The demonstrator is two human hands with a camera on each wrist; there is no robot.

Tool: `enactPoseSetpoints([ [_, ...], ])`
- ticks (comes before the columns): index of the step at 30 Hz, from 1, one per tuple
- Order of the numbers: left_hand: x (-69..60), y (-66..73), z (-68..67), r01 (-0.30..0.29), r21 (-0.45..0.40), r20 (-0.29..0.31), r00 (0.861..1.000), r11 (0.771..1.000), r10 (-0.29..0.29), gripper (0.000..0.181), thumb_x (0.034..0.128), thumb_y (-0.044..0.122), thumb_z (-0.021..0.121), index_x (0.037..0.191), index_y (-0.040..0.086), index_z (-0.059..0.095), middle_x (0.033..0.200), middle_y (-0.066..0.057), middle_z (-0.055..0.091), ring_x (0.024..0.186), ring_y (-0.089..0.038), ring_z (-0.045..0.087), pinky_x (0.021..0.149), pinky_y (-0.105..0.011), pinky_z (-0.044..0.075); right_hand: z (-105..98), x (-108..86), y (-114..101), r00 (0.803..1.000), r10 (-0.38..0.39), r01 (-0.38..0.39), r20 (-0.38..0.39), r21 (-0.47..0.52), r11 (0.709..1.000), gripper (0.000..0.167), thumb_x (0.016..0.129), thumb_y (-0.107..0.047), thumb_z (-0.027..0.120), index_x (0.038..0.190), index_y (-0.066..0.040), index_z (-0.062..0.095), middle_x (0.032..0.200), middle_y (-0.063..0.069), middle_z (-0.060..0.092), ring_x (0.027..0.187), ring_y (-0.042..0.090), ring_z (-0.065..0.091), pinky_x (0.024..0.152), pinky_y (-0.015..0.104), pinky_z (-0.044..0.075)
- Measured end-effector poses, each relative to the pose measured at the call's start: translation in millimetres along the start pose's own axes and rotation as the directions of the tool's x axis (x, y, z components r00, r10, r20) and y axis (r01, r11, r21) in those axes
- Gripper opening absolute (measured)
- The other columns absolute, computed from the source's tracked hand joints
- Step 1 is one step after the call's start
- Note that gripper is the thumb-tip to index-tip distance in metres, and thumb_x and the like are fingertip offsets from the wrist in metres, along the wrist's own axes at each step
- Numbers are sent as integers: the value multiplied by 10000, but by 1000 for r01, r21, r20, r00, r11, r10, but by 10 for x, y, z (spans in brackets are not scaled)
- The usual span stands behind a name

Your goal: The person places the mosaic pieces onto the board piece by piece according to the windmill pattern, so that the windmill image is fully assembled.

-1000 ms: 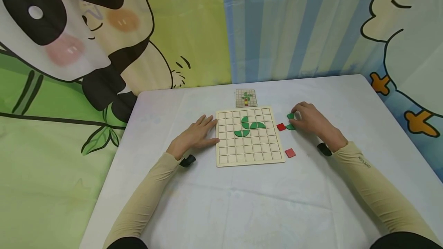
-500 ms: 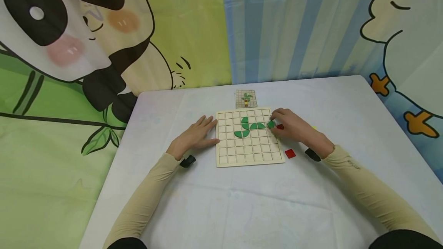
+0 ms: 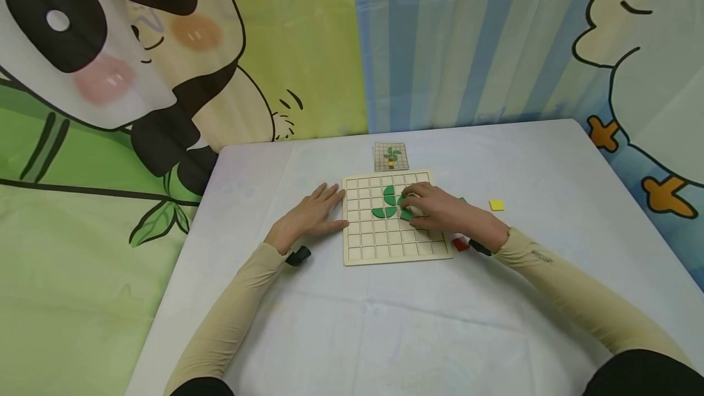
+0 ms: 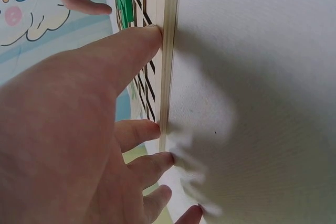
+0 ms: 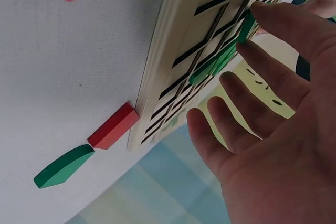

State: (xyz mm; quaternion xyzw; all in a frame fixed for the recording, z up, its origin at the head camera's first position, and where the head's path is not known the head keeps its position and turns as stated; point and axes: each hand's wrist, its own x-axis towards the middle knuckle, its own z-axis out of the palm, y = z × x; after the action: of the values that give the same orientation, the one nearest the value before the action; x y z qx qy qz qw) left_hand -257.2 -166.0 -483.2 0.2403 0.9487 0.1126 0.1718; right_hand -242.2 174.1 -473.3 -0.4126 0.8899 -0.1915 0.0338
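The wooden grid board [image 3: 396, 249] lies flat on the table, with green rounded pieces [image 3: 389, 194] set in its middle. My left hand [image 3: 310, 216] rests with spread fingers against the board's left edge; the left wrist view shows the thumb [image 4: 142, 38] and fingers touching that edge. Over the board's right half, my right hand [image 3: 440, 209] pinches a green piece [image 3: 406, 214] between thumb and index finger, just below the row of green pieces. In the right wrist view the pinched piece [image 5: 247, 26] stands tilted over the grid; the other fingers are loosely bent.
A small patterned card [image 3: 392, 156] lies behind the board. Right of the board are a yellow square [image 3: 497, 205], a red square [image 3: 460, 244], and, in the right wrist view, another red piece [image 5: 114, 125] beside a green one [image 5: 64, 166].
My right hand picked up a green piece right of the board and carried it left over the grid. The yellow square has come into view. My left hand has stayed still.
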Motion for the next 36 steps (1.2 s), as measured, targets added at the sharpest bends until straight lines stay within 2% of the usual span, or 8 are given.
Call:
enactPoseSetpoints([
  [5,0,4,0,0,-1,0,1000,1000,0,868,963,614,545,1626,180,190,1703,-83,117,1580,-331,8,1240,-592,175,14,21,-13,1000,-9,9,6,-51,999,300,924,-161,729,1208,-74,685,1374,201,555,1312,410,485,1062,579,433],
  [10,-3,7,-2,1,0,-1,1000,1000,-1,868,965,608,545,1626,175,187,1703,-90,113,1580,-332,1,1242,-591,171,28,38,-13,999,-15,12,-48,-57,998,234,921,-111,719,1147,-55,692,1326,214,584,1268,416,517,1044,574,448],
  [19,2,9,-3,0,-2,-4,1000,1000,0,865,967,611,538,1626,174,186,1702,-93,115,1580,-328,-4,1246,-584,165,42,56,-19,996,40,-45,-84,-60,997,98,925,-100,711,1019,-76,715,1295,194,615,1230,386,555,1011,546,480],
  [24,0,14,-1,3,-1,-5,1000,1000,-3,870,964,606,549,1625,168,191,1702,-90,117,1580,-328,-1,1241,-592,172,-78,-13,38,988,92,-97,-121,-37,995,118,927,-81,710,1044,-80,721,1315,206,601,1234,388,557,996,527,499],
  [28,-2,11,4,2,2,-3,1000,1000,-2,871,964,603,551,1625,167,190,1703,-87,114,1580,-332,4,1243,-587,171,-248,-138,147,977,142,-148,-161,-20,989,144,936,-43,686,1079,-38,702,1297,204,603,1209,377,564,975,504,515],
  [32,-5,4,7,4,6,0,1000,1000,-4,870,966,604,546,1627,172,180,1704,-85,109,1580,-332,4,1249,-576,164,-380,-292,265,964,229,-231,-134,0,973,164,952,-46,660,1112,-19,683,1288,187,605,1219,373,553,992,516,507],
  [36,-4,0,6,4,10,2,1000,1000,-4,869,969,606,538,1628,172,175,1704,-84,105,1581,-328,-2,1252,-569,157,-443,-457,365,941,325,-326,-91,6,945,202,952,-76,667,1141,-4,678,1283,202,604,1232,398,535,1022,550,479],
])
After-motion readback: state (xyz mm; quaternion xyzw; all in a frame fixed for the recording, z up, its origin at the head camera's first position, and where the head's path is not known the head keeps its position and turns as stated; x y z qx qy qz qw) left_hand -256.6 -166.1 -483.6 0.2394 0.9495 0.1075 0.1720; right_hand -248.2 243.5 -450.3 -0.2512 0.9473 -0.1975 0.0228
